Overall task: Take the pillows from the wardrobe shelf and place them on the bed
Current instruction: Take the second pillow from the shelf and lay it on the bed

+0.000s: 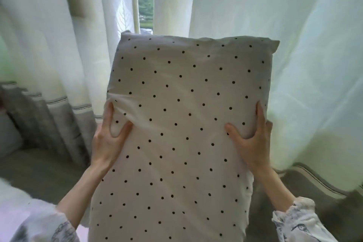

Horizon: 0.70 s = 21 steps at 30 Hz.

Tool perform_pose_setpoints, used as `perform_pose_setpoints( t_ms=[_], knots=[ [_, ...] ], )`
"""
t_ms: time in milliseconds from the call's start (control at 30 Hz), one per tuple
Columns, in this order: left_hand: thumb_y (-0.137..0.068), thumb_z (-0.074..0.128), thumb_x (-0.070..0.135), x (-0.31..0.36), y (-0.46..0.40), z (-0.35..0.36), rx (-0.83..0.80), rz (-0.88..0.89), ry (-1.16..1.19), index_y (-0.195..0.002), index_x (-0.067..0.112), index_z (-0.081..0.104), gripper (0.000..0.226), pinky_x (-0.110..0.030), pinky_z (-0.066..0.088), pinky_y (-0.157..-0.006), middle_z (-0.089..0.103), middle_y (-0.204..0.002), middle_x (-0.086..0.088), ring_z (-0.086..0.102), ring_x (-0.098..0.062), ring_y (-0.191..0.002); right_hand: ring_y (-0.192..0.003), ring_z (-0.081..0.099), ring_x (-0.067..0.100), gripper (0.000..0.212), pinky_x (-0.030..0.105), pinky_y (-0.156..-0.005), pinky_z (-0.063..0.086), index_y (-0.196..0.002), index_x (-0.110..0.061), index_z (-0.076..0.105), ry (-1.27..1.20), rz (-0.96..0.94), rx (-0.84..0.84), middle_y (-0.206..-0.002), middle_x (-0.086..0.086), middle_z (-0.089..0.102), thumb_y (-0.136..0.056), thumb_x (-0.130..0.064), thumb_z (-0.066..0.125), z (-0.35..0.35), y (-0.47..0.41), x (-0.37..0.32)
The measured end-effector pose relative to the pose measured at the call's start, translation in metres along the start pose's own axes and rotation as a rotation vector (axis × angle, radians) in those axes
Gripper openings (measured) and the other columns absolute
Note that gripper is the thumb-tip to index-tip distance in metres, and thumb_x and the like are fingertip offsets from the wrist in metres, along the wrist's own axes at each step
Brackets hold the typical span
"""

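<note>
Before pleated curtains (255, 25), plump polka-dot pillow (182, 114) in both hands' (107, 143) (253, 143) pinching grip.

Both hands (107, 143) (253, 139) raised, clasping

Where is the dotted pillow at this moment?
In the head view the dotted pillow fills the centre, held up in front of the curtains, with the left hand gripping its left edge and the right hand its right edge.

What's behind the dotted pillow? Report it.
Behind the pillow, gripped by the left hand and right hand, hang curtains with a window gap. Their middle is covered.
</note>
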State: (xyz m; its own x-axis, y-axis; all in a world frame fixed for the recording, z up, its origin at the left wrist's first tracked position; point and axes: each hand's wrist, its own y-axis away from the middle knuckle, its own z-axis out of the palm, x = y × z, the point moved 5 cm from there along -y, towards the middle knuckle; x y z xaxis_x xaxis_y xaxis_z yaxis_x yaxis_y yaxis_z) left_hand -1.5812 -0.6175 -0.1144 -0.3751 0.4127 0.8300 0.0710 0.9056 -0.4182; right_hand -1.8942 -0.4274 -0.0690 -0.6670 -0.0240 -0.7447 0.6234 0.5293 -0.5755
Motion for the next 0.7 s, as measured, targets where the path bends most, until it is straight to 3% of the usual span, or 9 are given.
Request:
perform_pose_setpoints(
  t_ms=[267,367,533,633,700],
  knots=[
    [-0.068,0.049,0.078,-0.035,-0.053,-0.019,0.375,-0.186,-0.089,-0.132,0.067,0.010,0.075,-0.039,0.034,-0.094,0.041,-0.144,0.003,0.039,-0.023,-0.128,-0.103,0.037,0.000,0.096,0.026,-0.088,0.035,-0.136,-0.058,0.011,-0.238,-0.151,-0.305,-0.114,-0.015,0.028,-0.060,-0.057,0.069,0.147,-0.122,-0.003],
    [-0.068,0.054,0.075,-0.045,-0.064,-0.039,0.507,-0.234,-0.124,-0.131,0.067,0.010,0.076,-0.037,0.034,-0.098,0.034,-0.148,0.011,0.036,-0.019,-0.132,-0.105,0.039,0.004,0.095,0.027,-0.089,0.035,-0.135,-0.060,0.009,-0.336,-0.199,-0.395,-0.115,-0.012,0.028,-0.058,-0.061,0.065,0.206,-0.144,-0.019],
    [-0.070,0.058,0.068,-0.068,-0.071,-0.088,0.709,-0.319,-0.232,-0.136,0.058,0.013,0.080,-0.033,0.031,-0.097,0.038,-0.145,0.006,0.037,-0.021,-0.131,-0.106,0.042,0.012,0.094,0.029,-0.088,0.038,-0.134,-0.061,0.008,-0.471,-0.271,-0.566,-0.114,-0.009,0.030,-0.059,-0.060,0.065,0.301,-0.150,-0.050],
    [-0.075,0.059,0.062,-0.083,-0.072,-0.116,0.807,-0.302,-0.322,-0.139,0.051,0.015,0.079,-0.029,0.028,-0.100,0.029,-0.143,0.024,0.032,-0.016,-0.135,-0.107,0.036,-0.001,0.094,0.027,-0.093,0.035,-0.138,-0.053,0.013,-0.545,-0.335,-0.649,-0.117,-0.007,0.029,-0.061,-0.056,0.068,0.358,-0.146,-0.069],
    [-0.078,0.058,0.056,-0.097,-0.077,-0.135,0.855,-0.329,-0.360,-0.138,0.052,0.015,0.074,-0.031,0.027,-0.100,0.028,-0.144,0.024,0.031,-0.015,-0.135,-0.104,0.035,-0.008,0.096,0.023,-0.093,0.033,-0.139,-0.050,0.013,-0.568,-0.350,-0.706,-0.118,-0.009,0.028,-0.061,-0.056,0.068,0.397,-0.141,-0.084]
  ],
)
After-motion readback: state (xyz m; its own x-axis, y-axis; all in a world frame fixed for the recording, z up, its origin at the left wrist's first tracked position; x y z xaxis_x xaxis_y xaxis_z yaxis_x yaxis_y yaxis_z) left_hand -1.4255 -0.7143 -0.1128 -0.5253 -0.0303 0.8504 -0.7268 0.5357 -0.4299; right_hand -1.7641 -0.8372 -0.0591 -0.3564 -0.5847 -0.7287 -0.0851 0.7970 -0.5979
